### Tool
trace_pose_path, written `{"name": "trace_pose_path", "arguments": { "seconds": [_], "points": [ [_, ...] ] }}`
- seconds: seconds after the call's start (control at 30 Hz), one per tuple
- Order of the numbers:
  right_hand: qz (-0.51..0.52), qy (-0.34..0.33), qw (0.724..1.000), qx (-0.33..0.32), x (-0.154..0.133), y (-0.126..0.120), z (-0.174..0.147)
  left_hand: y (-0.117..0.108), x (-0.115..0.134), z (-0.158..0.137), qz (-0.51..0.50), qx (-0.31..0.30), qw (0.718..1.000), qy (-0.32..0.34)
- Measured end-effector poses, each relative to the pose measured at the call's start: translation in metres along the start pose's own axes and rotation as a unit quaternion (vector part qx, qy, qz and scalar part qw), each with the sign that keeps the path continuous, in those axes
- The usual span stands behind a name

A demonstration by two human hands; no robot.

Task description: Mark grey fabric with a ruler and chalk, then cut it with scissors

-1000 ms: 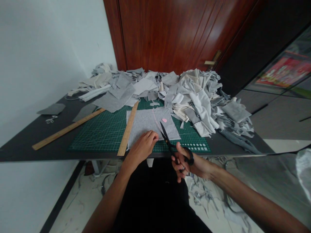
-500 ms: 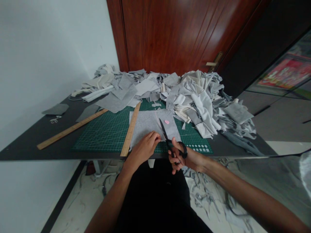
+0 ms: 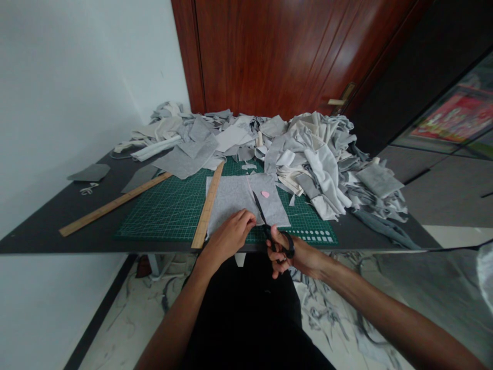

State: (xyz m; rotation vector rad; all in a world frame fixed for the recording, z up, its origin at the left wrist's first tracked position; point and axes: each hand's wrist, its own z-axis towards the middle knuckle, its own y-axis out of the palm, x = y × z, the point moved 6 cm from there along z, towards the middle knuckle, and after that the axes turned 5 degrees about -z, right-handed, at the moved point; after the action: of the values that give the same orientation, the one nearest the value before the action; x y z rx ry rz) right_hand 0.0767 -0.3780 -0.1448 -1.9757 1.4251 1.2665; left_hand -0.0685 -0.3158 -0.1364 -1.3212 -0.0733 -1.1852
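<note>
A piece of light grey fabric lies on the green cutting mat, with a faint pink line running down it. My left hand pinches the near edge of this fabric, left of the blades. In my right hand is a pair of black scissors; the fingers are through its handles and the blades look closed together, pointing away over the fabric. A small pink piece of tailor's chalk rests on the fabric to the right of the blades. One wooden ruler lies across the fabric's left side.
Heaped fabric scraps fill the back and right of the dark table. A second wooden ruler lies slanted on the left. Behind stands a brown door; cut strips litter the floor.
The scissors' handles have come closer together in my right hand, and the fabric right of the blades lies separated. My left hand has barely moved.
</note>
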Motion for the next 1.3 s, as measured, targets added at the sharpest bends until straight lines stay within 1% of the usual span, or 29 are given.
{"name": "trace_pose_path", "arguments": {
  "seconds": [0.33,0.73,1.3],
  "points": [
    [-0.021,-0.013,0.999,0.021,0.0024,-0.0016,0.0016,0.0014,-0.0002,-0.0008,0.022,-0.01,1.0,-0.002],
    [-0.025,-0.025,0.999,0.023,0.0065,-0.0076,0.0026,0.0013,0.0013,-0.001,0.032,-0.007,0.999,0.0],
    [-0.06,-0.035,0.997,0.024,0.0033,-0.0039,0.0005,0.0021,0.0006,-0.0013,0.031,-0.017,0.999,-0.005]
  ]
}}
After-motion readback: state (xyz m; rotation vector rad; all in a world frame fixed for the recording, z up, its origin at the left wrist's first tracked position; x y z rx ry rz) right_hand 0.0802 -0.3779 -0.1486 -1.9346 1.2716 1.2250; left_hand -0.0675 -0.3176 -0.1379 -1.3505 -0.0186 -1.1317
